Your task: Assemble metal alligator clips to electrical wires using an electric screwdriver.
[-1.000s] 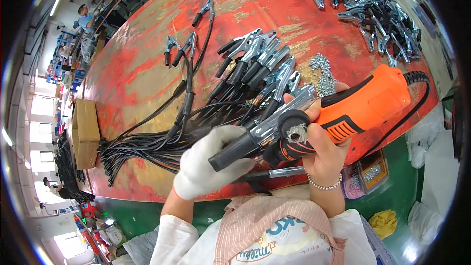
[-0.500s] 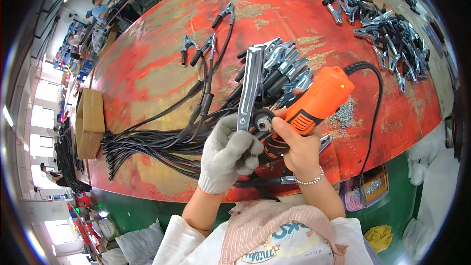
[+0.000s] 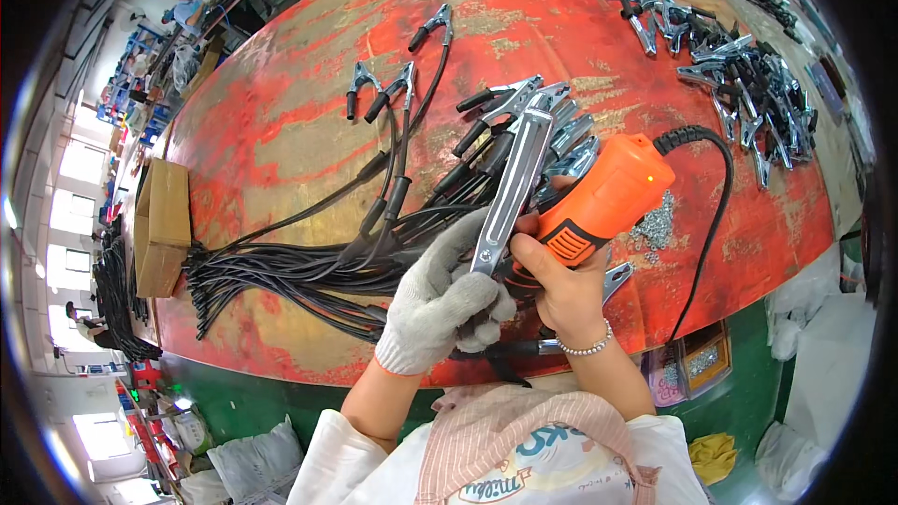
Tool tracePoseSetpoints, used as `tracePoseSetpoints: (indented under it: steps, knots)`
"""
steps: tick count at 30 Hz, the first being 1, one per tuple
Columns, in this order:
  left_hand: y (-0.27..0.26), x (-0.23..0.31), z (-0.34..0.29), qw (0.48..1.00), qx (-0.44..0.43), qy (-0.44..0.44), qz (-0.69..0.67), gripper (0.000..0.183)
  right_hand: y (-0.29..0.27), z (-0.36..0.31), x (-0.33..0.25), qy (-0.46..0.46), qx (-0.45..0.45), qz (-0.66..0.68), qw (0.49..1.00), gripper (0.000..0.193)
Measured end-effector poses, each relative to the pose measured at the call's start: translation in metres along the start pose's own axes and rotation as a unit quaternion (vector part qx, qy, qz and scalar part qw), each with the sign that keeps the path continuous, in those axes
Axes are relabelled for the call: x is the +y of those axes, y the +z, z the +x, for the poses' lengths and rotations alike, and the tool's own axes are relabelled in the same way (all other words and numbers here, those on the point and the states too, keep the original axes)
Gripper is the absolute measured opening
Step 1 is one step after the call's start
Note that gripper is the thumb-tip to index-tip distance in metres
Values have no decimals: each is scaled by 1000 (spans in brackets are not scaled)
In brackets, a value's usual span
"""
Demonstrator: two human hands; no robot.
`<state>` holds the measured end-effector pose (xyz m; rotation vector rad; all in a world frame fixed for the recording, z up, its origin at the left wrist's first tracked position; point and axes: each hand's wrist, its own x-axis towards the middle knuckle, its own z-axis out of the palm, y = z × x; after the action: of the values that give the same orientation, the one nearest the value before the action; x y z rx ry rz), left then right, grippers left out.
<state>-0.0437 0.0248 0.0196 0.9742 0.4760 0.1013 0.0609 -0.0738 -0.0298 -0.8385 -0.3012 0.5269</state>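
My left hand (image 3: 441, 304), in a whitish knit glove, is closed around the lower end of a silver metal clamp (image 3: 514, 189). The clamp stands tilted, its top leaning to the right. My right hand (image 3: 567, 292) is bare, with a beaded bracelet, and wraps around an orange corded power driver (image 3: 617, 189). The driver's working end is hidden behind the clamp and my gloved fingers, so I cannot tell whether the two touch. Beyond my hands lie several clamps (image 3: 572, 136) with black sleeves, and black cables (image 3: 281, 271) stretch from the pile to the left.
A small heap of nuts (image 3: 657, 224) lies right of the driver, inside the loop of its black cord (image 3: 728, 187). A large pile of clamps (image 3: 762, 98) is at the far right. A cardboard box (image 3: 163, 229) stands at the red table's (image 3: 309, 131) left edge.
The clamp has tilted to the right and come closer to the driver. The driver's socket, visible before, is now covered. Both hands keep their hold.
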Motion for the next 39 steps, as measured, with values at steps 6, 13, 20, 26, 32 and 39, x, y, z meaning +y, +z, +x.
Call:
tracePoseSetpoints:
  steps: [6,13,20,26,32,39]
  knots:
    - [8,-2,5,1000,9,-14,-12,63,-3,7,-3,-17,-31,6,999,55]
    - [20,-4,1,999,37,30,-11,55,-1,4,-11,32,-35,-94,994,45]
    - [32,6,7,996,3,70,-62,44,-20,5,-28,-34,-15,-102,994,50]
    - [34,6,15,991,93,99,-12,51,-10,4,-61,-199,72,-63,975,43]
    - [7,-5,38,997,38,53,-29,47,3,12,-86,-358,0,76,931,59]
    - [4,-10,30,997,51,60,-16,52,18,-3,-91,-494,-92,82,860,89]
